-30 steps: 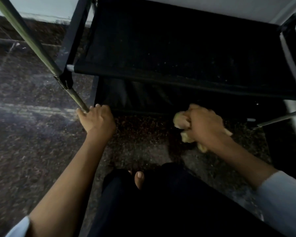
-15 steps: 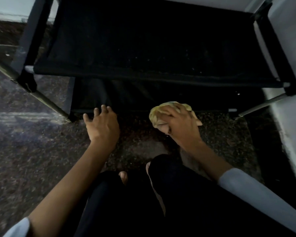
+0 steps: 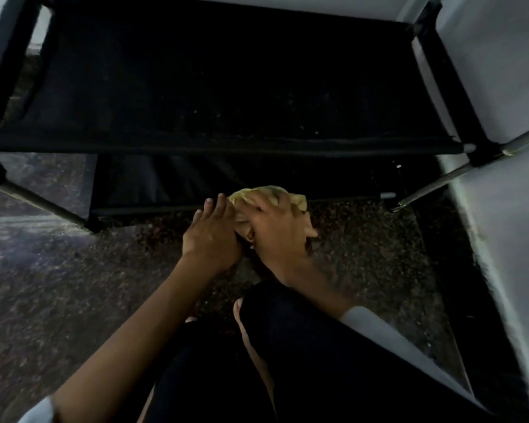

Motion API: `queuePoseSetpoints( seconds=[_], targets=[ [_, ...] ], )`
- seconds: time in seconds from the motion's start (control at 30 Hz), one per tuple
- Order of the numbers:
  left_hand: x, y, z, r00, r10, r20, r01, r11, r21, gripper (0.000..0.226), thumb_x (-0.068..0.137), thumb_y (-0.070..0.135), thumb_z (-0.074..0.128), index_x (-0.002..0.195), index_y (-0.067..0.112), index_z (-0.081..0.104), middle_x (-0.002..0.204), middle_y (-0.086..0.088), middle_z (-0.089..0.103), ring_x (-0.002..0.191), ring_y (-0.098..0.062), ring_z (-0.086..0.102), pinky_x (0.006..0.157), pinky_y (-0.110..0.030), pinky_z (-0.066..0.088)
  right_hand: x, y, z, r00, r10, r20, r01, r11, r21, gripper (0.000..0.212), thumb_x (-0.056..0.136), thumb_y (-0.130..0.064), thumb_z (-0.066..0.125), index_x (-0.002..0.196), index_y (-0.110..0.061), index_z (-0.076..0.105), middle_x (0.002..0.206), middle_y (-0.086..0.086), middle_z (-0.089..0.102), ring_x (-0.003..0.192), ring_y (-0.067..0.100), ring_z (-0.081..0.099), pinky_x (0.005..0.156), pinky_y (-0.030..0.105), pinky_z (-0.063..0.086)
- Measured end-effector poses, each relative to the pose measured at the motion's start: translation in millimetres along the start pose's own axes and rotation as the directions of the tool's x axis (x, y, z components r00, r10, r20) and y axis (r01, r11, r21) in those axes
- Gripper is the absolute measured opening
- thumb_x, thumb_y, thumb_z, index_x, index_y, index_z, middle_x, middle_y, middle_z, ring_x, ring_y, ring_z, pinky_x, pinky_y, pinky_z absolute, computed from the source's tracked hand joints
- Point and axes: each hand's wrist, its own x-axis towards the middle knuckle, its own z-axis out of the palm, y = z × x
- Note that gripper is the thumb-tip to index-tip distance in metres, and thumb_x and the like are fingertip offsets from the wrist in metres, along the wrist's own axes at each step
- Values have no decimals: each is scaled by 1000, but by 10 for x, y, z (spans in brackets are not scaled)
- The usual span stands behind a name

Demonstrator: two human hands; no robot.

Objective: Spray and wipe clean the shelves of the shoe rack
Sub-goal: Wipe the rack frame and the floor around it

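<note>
Nearest the camera, at 6 o'clock, the person's dark-trousered legs (image 3: 287, 361) fold under them, with a bare foot (image 3: 245, 328) showing between the knees. Both forearms reach forward from pale sleeves, the left one rising from 7 o'clock, the right from 4 o'clock, and they meet just past centre over the speckled stone floor (image 3: 58, 285).

The right hand (image 3: 275, 230) lies knuckles up, its fingers curled over a bunched yellow cloth (image 3: 266, 193) and gripping it. The left hand (image 3: 211, 236) sits tight against it on the 9 o'clock side, palm down, fingers fairly straight and pointing toward 12 o'clock, the fingertips touching the cloth's edge; it looks relaxed rather than clenched, though the dim light makes the thumb hard to read. The cloth is a crumpled wad, wider than deep, its long axis running roughly from 9 to 3 o'clock, and it sits at the front rail of the lowest shelf (image 3: 153, 190) of the shoe rack (image 3: 226, 145).

Beyond the hands, the lowest shelf is a dark fabric panel low over the floor. Above it, filling the 12 o'clock half, the next shelf (image 3: 226, 87) stretches wide, its black fabric flecked with pale dust specks. Metal poles (image 3: 458, 169) slant out at 3 and 9 o'clock. A pale wall (image 3: 501, 71) rises at 2 o'clock.
</note>
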Motion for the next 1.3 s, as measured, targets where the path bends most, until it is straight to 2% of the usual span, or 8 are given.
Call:
queuePoseSetpoints(
  seconds=[0.3,0.53,0.63,0.77,0.9,1.07,1.17,1.3],
  targets=[
    [-32,4,1,995,-89,54,86,995,46,74,97,21,40,150,14,-11,158,0,-15,146,-20,-8,118,-35,2,-314,1241,-78,949,296,-108,-290,955,67,48,82,-30,70,129,-33,57,135,-5,51,121,31,46,90,44,46],
    [5,-23,40,997,2,75,-5,999,36,82,95,39,45,149,19,-13,158,-11,-14,145,-34,-6,118,-40,3,-314,1325,-143,646,761,-60,-636,581,508,57,70,-37,80,119,-19,57,123,7,50,103,33,60,82,36,48],
    [-5,7,73,996,17,88,-23,998,66,81,94,45,45,149,26,-12,157,-16,-15,144,-39,-6,117,-43,4,-152,613,-45,757,652,49,-509,540,671,61,71,-36,80,122,-26,50,123,4,48,102,28,60,84,38,52],
    [-11,-5,46,997,17,77,-17,1000,-5,75,94,41,45,151,24,-2,158,-11,-10,145,-34,-6,117,-43,3,-62,-38,121,948,317,21,-261,741,619,59,75,-25,74,129,-19,50,130,7,43,103,35,57,79,38,48],
    [-11,-4,65,999,47,2,-47,999,27,73,97,34,43,151,22,-5,158,-6,-14,145,-28,-12,118,-40,2,-111,430,53,864,494,-100,-288,647,706,47,69,-18,68,115,-16,60,114,7,52,95,32,58,73,31,45],
    [-13,23,31,999,50,4,-50,998,25,73,98,30,42,150,18,-7,159,-4,-11,146,-26,-10,118,-37,1,-196,1198,-45,585,794,-166,-388,454,802,38,69,-3,64,107,-9,65,101,16,62,92,31,62,78,32,49],
    [-8,29,37,999,54,6,-54,999,2,75,97,30,44,151,18,-6,159,-4,-9,146,-26,-7,118,-37,2,-300,1600,-128,440,863,-248,-509,467,723,40,71,-5,64,111,-5,63,104,20,58,94,38,58,76,40,47],
    [26,24,29,998,53,46,-54,998,14,78,96,34,44,150,18,-10,159,-5,-13,146,-27,-8,118,-37,2,-262,1418,-63,576,768,-281,-521,609,598,44,67,-4,70,110,-6,62,111,16,54,95,37,55,74,37,44]
  ],
)
